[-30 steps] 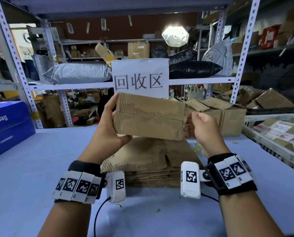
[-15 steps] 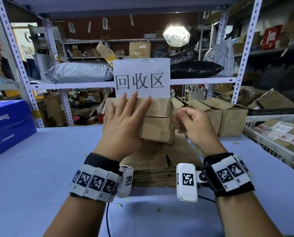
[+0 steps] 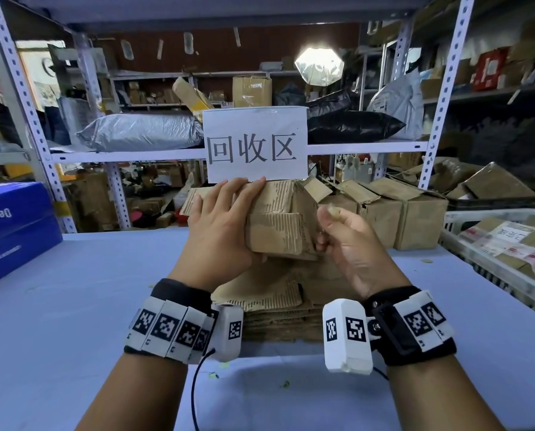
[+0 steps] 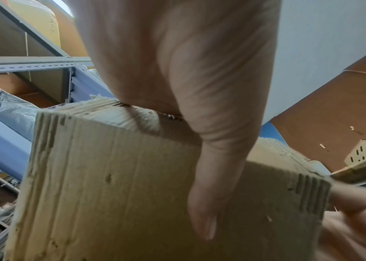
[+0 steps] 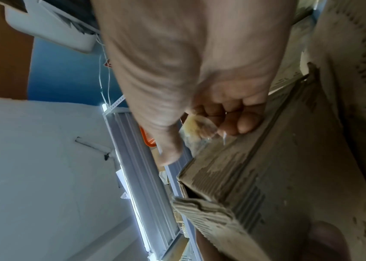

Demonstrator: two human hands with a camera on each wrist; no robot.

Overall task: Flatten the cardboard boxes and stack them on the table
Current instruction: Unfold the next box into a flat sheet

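Cardboard box (image 3: 275, 222), held above the flattened stack (image 3: 269, 303) mid-counter (image 3: 73, 306): left hand (image 3: 219, 231) grips it, right hand (image 3: 350, 244) pinches crumpled tape (image 5: 200, 127). Unflattened boxes (image 3: 393, 213) line the far edge; white crate (image 3: 493, 262) right, blue cartons (image 3: 11, 225) left.

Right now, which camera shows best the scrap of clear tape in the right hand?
The right wrist view: the tape scrap sits pinched between thumb and curled fingers of the right hand, beside the cardboard box. The head view shows a small blur of it; the left wrist view shows none.
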